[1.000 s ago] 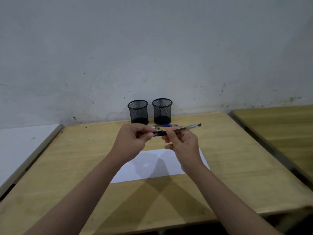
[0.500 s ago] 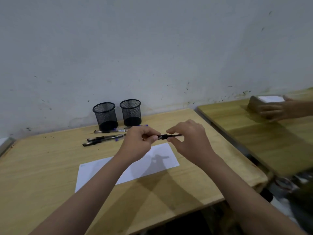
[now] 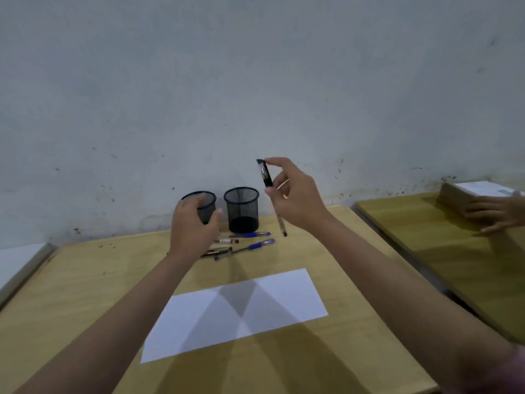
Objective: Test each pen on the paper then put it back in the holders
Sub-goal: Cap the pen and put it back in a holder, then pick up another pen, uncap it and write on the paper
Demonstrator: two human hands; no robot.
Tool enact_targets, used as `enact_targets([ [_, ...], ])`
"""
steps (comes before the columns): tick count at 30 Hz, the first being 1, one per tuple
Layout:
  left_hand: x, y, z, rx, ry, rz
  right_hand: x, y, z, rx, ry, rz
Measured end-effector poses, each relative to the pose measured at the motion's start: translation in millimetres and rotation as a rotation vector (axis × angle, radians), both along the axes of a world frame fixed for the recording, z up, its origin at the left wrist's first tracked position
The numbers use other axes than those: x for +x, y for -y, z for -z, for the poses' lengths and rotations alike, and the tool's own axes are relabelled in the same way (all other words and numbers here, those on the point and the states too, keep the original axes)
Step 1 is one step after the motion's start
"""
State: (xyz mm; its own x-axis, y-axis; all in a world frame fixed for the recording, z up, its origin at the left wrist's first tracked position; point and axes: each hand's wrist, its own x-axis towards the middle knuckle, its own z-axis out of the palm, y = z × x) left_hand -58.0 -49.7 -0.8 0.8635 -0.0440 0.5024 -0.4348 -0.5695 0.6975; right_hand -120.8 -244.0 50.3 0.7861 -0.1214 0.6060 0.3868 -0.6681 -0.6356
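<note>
My right hand is shut on a black capped pen, held almost upright above the desk, cap end up, just right of the right mesh holder. My left hand has its fingers curved and apart and holds nothing. It sits in front of the left mesh holder and hides most of it; I cannot tell if it touches. Several pens, two with blue grips, lie on the wooden desk before the holders. The white paper lies nearer me.
Both holders stand against the grey wall at the desk's far edge. A second wooden table is on the right, across a narrow gap. Another person's hand rests there by a box. A white surface lies at the left.
My left hand has let go of the pen and moved to the left holder. My right hand has swung the pen from level to upright and raised it.
</note>
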Motion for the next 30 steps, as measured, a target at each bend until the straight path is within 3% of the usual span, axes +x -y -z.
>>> enact_targets([
  [3, 36, -15, -2, 0.081, -0.062, -0.117, 48, -18, -20, 0.213, 0.000, -0.064],
  [8, 72, -19, 6, 0.181, -0.097, -0.179, 113, -53, -16, 0.317, 0.029, -0.047],
  [15, 86, -20, 20, 0.147, -0.093, -0.196, 160, -72, 25, 0.145, -0.142, -0.011],
  [21, 88, -21, 24, 0.095, -0.083, -0.187, 166, -70, 38, -0.069, -0.315, 0.169],
  [26, 81, -19, 17, 0.120, -0.124, -0.188, 151, -68, 38, -0.074, -0.208, 0.190],
  [30, 74, -30, 15, 0.162, -0.148, -0.185, 127, -78, 45, -0.145, -0.160, 0.018],
])
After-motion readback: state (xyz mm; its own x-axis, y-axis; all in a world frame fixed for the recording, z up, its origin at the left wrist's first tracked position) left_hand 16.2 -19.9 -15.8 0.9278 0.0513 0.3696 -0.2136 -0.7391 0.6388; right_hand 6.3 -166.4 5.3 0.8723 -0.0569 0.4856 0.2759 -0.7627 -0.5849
